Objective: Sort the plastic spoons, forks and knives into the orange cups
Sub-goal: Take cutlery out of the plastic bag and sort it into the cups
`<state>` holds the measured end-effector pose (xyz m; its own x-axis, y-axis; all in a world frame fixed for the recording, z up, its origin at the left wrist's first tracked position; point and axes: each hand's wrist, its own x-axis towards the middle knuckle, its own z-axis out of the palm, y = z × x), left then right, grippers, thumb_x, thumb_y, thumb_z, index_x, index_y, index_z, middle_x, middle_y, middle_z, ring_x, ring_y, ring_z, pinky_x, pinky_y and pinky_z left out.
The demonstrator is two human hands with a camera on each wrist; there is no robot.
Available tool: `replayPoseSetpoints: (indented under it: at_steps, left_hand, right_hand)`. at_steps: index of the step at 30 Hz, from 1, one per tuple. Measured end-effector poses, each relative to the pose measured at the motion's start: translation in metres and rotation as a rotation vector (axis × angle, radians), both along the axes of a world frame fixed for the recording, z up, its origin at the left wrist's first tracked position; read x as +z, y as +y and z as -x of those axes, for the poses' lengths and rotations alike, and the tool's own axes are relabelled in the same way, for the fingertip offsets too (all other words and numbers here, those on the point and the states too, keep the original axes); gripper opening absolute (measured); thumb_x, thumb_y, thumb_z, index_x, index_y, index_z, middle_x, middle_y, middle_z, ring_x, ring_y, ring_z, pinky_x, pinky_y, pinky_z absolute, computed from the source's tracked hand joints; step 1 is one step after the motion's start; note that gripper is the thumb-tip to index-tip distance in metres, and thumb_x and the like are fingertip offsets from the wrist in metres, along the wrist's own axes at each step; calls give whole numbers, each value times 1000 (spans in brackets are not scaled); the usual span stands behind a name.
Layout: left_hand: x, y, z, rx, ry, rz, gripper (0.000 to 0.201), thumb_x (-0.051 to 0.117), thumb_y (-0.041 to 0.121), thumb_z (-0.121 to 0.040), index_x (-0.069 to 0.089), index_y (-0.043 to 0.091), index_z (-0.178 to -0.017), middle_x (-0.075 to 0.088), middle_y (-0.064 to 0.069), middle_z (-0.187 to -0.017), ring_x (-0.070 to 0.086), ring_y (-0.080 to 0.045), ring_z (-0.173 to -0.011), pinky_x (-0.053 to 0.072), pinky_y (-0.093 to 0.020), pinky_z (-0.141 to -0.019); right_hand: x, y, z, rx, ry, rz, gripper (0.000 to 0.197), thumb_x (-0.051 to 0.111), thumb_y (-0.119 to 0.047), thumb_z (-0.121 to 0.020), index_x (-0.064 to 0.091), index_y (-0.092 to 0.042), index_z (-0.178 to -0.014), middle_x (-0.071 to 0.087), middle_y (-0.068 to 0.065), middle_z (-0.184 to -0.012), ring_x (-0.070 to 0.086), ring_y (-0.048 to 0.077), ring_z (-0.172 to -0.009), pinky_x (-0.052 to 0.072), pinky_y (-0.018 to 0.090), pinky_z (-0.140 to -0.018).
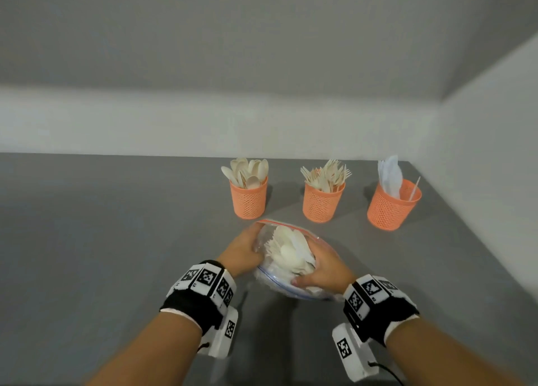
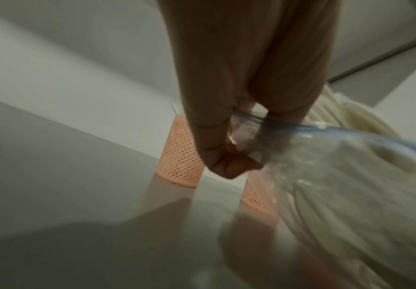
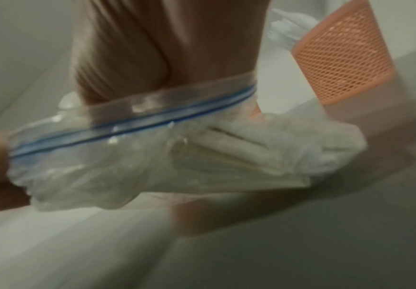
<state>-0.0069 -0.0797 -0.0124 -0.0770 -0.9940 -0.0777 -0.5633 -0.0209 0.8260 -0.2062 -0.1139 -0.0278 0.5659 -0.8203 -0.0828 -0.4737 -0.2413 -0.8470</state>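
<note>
Three orange mesh cups stand in a row at the back of the grey table: one with spoons [image 1: 249,199], one with forks [image 1: 323,202], one with white knives [image 1: 390,208]. In front of them is a clear zip bag [image 1: 291,254] full of cream cutlery, lifted at a tilt. My left hand [image 1: 243,251] pinches the bag's left rim, the pinch showing in the left wrist view [image 2: 226,166]. My right hand [image 1: 323,269] holds the near right rim, thumb outside and fingers inside the mouth. The zip strip [image 3: 152,119] crosses those fingers, so their tips are hidden.
The grey table [image 1: 116,240] stretches far to the left. A white wall [image 1: 480,182] closes the right side just beyond the knife cup [image 3: 345,58], and another wall runs behind the cups. Two of the cups [image 2: 179,156] show blurred past my left hand.
</note>
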Motion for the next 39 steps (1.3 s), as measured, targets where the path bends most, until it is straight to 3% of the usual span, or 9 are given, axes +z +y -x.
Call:
replayPoseSetpoints:
  at_steps: [7,10,15,19,24,27,30,34,39]
  left_hand:
    - [-3,7,-6,-21,-362,-15,76,49,-2,-86,20,35,-147,35,-4,-101,46,-21,-88,38,-23,-88]
    - [-8,10,-1,-51,-487,-97,72,53,9,-87,18,28,-148,39,-11,-120,54,-31,-107,42,-33,-98]
    - [-18,11,8,126,-595,-238,58,49,7,-87,26,12,-140,32,-17,-130,58,-36,-106,46,-37,-95]
    - [-21,13,12,264,-586,-375,58,44,10,-90,19,6,-142,26,-19,-133,57,-35,-109,45,-36,-95]
    - [20,21,2,245,-631,-281,47,43,39,-86,46,33,-133,25,-15,-146,26,-35,-136,25,-48,-110]
    - [58,22,10,141,-183,105,47,47,52,-84,53,35,-128,28,-3,-151,26,-18,-137,27,-36,-109]
    - [75,11,39,-123,328,-33,68,65,33,-84,33,29,-143,43,4,-139,47,-9,-122,41,-23,-96]
    - [64,-9,56,-248,933,-251,87,85,35,-61,43,15,-134,60,-14,-127,60,-25,-116,51,-39,-96]
    - [56,-13,59,-353,1025,-343,74,82,40,-62,53,9,-122,69,-13,-110,66,-24,-105,56,-35,-86]
  right_hand:
    - [14,-4,2,-166,-213,-167,72,73,9,-65,46,-21,-125,62,-6,-112,60,5,-101,47,15,-87]
    - [24,-1,-1,-181,-271,-231,47,72,9,-69,58,-11,-109,68,-1,-94,65,13,-88,49,28,-83]
    - [49,-7,-11,-287,-566,-229,57,78,-6,-69,55,-12,-121,68,8,-112,65,22,-105,49,39,-96]
    - [73,-10,-3,-382,-1030,-315,42,70,-5,-70,59,-6,-110,69,7,-86,67,19,-75,55,35,-82]
    - [89,-10,18,-333,-1184,-409,31,58,-5,-78,59,-10,-108,71,3,-79,68,14,-70,57,26,-62]
    - [89,-4,14,-343,-1084,-400,20,56,-1,-82,62,-9,-99,68,4,-70,66,14,-64,57,27,-66]
    - [84,2,-1,-281,-994,-487,17,56,-3,-86,60,-3,-102,67,10,-75,68,16,-67,59,29,-67]
    - [87,10,-19,-143,-919,-569,39,61,-25,-79,57,-3,-111,70,13,-91,69,20,-86,58,30,-80]
    - [89,4,-18,-243,-679,-404,61,62,-56,-69,57,-20,-117,66,8,-117,63,20,-110,51,36,-96]
